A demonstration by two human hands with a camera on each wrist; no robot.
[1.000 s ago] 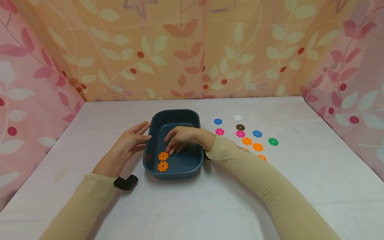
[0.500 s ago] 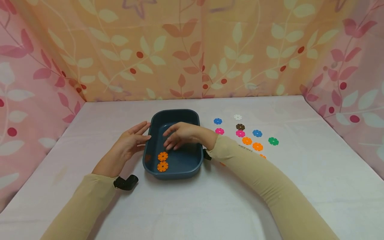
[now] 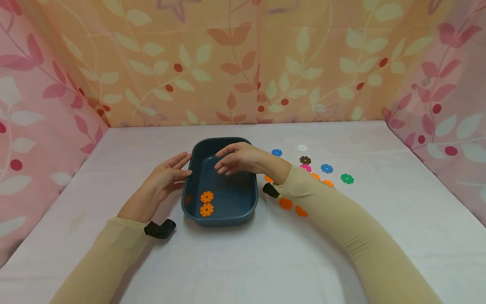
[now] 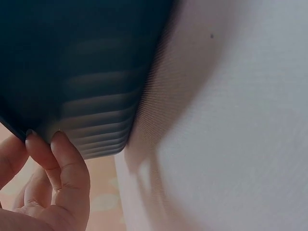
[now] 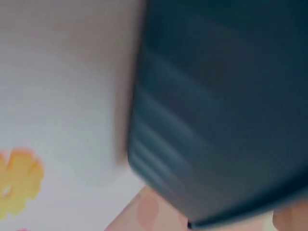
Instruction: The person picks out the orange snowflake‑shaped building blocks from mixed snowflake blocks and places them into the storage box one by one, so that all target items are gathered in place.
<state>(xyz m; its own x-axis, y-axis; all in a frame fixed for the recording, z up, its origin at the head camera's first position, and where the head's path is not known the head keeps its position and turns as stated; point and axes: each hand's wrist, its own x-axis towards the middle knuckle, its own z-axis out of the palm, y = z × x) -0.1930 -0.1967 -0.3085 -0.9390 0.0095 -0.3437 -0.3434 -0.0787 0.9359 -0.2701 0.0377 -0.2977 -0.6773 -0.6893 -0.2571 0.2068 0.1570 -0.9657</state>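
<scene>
The bin (image 3: pixel 229 192) is best kept steady, and the right hand (image 3: pixel 243 159) should clear the bin's right rim before taking discs (image 3: pixel 327 168) scattered to the bin's right, probably 1 at a time by the edge. 2 orange flower discs (image 3: pixel 206 197) lie inside the bin, near its left side. The right hand arches over the bin, fingers loosely bent, nothing visibly held; the left hand (image 3: pixel 167 177) touches the bin's left side, unclenched.

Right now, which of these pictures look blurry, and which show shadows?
Right wrist view: tray and yellow-orange disc blurred; left wrist view: fingers fairly sharp, soft shadow on white cloth; head view: orange discs in tray fairly crisp.
</scene>
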